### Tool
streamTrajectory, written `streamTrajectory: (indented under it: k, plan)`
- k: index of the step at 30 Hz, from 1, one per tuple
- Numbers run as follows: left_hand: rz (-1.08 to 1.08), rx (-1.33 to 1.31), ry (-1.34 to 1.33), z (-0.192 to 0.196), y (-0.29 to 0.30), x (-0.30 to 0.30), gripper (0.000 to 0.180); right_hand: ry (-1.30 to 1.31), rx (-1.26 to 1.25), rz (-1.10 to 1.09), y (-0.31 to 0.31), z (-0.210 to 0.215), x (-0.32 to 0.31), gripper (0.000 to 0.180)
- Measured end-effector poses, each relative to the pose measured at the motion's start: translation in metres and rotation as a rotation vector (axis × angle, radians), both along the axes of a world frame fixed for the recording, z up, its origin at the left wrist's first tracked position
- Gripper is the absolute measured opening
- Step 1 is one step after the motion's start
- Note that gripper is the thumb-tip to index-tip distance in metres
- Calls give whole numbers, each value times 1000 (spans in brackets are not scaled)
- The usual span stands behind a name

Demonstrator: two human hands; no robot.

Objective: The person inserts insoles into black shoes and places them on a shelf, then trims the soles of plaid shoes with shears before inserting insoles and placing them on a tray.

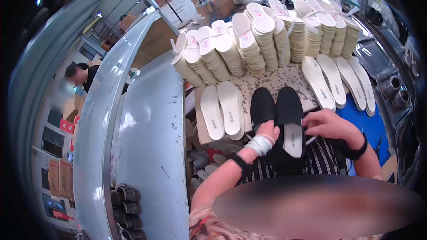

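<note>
View: the work surface is seen from the head camera.
Black shoes: a pair, left shoe (262, 103) and right shoe (289, 101), is set side by side, toes pointed away, at the near edge of a speckled table (277, 83).
Left hand (268, 130): partly curled at the left shoe's opening; whether the shoe is gripped cannot be told.
Right hand (328, 123): half open, fingers loosely bent beside the right shoe; whether any hold is taken cannot be told.
Fitted insole (292, 140): a pale sole is seen at the heel end of the right shoe, between the hands.
Loose insoles: white ones are laid at left (213, 114) and right (332, 82) of the shoes.
Stacks (266, 52): piled cream insoles are lined along the table's far side.
Left side: a pale metal surface (149, 138) is flanked by dark footwear (130, 207); a person in black (92, 76) is seen beyond.
</note>
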State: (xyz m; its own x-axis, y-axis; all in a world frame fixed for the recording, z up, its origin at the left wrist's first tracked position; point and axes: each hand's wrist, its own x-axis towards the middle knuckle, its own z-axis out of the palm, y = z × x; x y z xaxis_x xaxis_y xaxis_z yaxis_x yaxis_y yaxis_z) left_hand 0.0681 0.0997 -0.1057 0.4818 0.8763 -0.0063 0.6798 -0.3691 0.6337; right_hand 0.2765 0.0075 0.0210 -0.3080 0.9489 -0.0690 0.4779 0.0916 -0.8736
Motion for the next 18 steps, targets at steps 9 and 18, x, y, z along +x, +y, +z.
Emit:
streamTrajectory:
  k: [9,18]
  plan:
    - [546,-78,-141,144,51,-198,20,316,-527,-377,-20,-4,49,20]
    - [572,188,120,180,268,-292,41,148,-589,-313,28,7,51,30]
